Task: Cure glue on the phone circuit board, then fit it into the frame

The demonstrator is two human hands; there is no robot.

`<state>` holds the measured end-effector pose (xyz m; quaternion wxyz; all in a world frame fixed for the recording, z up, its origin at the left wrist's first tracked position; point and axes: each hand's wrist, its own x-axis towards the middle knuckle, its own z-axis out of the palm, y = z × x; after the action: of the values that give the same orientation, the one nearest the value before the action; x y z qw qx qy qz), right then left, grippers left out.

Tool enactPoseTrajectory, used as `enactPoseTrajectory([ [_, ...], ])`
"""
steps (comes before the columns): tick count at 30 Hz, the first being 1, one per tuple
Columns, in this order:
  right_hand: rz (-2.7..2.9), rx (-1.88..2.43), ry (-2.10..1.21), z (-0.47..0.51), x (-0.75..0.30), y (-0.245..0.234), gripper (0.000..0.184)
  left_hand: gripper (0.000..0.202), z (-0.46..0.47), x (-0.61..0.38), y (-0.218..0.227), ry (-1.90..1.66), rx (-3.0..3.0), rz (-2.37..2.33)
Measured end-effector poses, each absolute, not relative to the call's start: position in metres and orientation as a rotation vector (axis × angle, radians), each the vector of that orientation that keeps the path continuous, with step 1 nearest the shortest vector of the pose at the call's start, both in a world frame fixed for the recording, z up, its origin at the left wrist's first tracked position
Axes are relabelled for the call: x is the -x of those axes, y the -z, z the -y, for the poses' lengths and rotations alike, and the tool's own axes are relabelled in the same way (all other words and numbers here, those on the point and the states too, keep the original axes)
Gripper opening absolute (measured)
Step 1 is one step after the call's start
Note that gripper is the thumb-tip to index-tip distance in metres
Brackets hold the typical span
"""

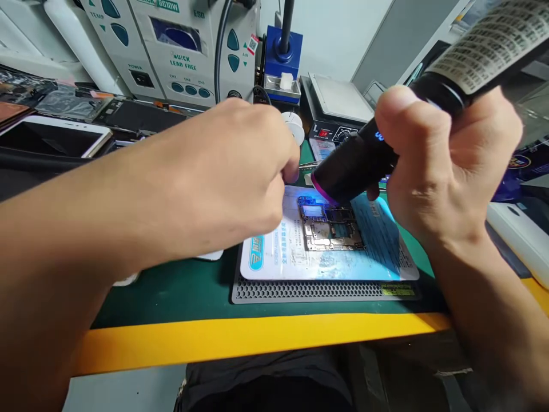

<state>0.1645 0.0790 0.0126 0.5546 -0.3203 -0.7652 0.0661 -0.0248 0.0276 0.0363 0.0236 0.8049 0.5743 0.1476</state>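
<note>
My right hand point(446, 149) is wrapped round a black UV torch point(354, 166) with a printed label, a small blue display and a purple ring at its front end. The torch points down and left, and blue-violet light falls on a phone circuit board point(332, 229) just below it. That board lies flat on a white and light-blue printed mat point(274, 263). My left hand point(246, 166) is closed above the mat's left side, back of the hand towards me. A thin silver tip point(307, 166) shows beside its fingers; whether they hold it is hidden.
Under the mat is a grey perforated plate point(309, 293) on a green work surface point(180, 297) with a yellow front edge point(257, 337). A rework station point(171, 63) stands behind. Phones and parts point(55, 137) lie left; a hot plate point(338, 100) sits at the back.
</note>
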Motion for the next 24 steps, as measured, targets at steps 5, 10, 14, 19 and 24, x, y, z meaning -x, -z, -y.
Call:
enactPoseTrajectory([
  [5,1.828,0.750,-0.159,-0.082,-0.161,-0.015,0.031,0.047,-0.035,0.032,-0.029,-0.609,-2.708,-1.699],
  [10,1.913,0.775,-0.137,-0.086,-0.157,-0.019,0.023,0.056,-0.037,0.034,-0.031,-0.706,-2.748,-1.611],
  [14,1.997,0.768,-0.138,-0.091,-0.153,-0.027,0.029,0.058,-0.036,0.033,-0.033,-0.742,-2.728,-1.622],
  [19,2.084,0.753,-0.135,-0.090,-0.147,-0.036,0.029,0.056,-0.034,0.035,-0.034,-0.664,-2.802,-1.679],
  [24,2.117,0.846,-0.159,-0.087,-0.146,-0.038,0.030,0.048,-0.030,0.035,-0.039,-0.754,-2.706,-1.634],
])
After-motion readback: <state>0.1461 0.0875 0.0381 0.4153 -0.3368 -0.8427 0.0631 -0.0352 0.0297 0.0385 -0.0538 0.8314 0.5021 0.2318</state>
